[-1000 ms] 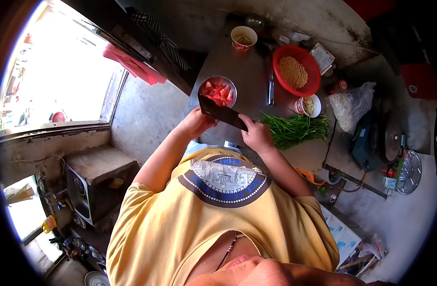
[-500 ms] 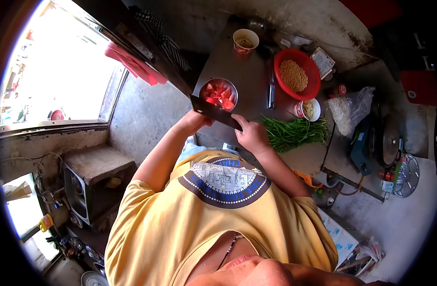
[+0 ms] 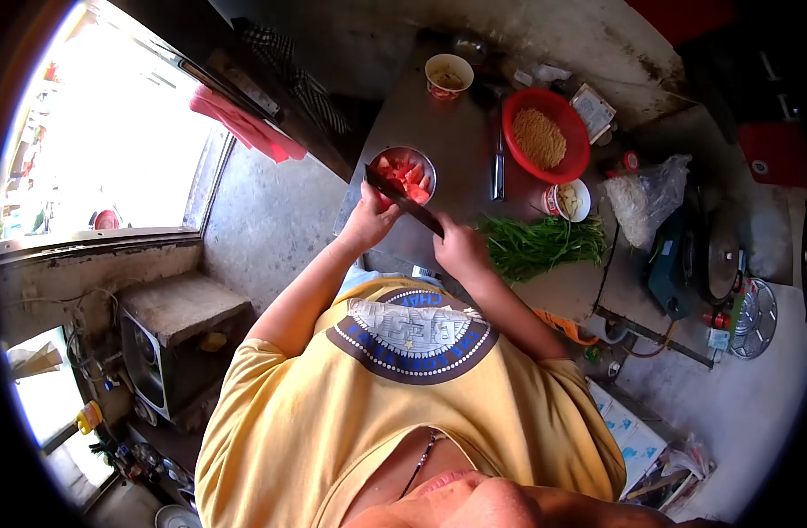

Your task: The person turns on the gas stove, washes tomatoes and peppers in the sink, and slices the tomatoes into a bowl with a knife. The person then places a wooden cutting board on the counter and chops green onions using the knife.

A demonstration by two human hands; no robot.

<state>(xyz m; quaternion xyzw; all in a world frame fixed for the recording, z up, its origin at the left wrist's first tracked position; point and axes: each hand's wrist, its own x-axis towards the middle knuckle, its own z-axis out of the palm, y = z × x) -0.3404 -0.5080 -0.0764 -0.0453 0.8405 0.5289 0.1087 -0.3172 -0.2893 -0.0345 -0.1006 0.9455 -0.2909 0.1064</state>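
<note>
Yellow cloth forms the near ground: one short-sleeved shirt [image 3: 403, 405], soft and creased, with one round printed badge. Beyond it are two bare hands and one knife [image 3: 405, 202], its blade dark, flat and broad. Right hand [image 3: 463, 249]: fingers clamped on the knife's handle end. Left hand [image 3: 370, 220]: raised at the blade's far end, beside the bowl; a red piece shows next to its fingers, but whether they are closed on it cannot be told. The blade slants across the near edge of one round, shiny metal bowl [image 3: 431, 165]. In the bowl lie several wet-looking, angular tomato pieces [image 3: 412, 176], overlapping and too crowded to count. The bowl stands on one dark, smooth table [image 3: 460, 136]. To the right, near the right hand, lies one loose heap of thin, grassy greens [image 3: 540, 245]. Just behind the greens stands one printed tub [image 3: 553, 199], round and white inside, with pale pieces in it. Farther back is one round red plastic basin [image 3: 578, 141], holding a grainy, tan mound of beans [image 3: 540, 139]. Farthest along the table stands a second printed tub [image 3: 441, 91], near a rough, stained wall [image 3: 597, 44].
</note>
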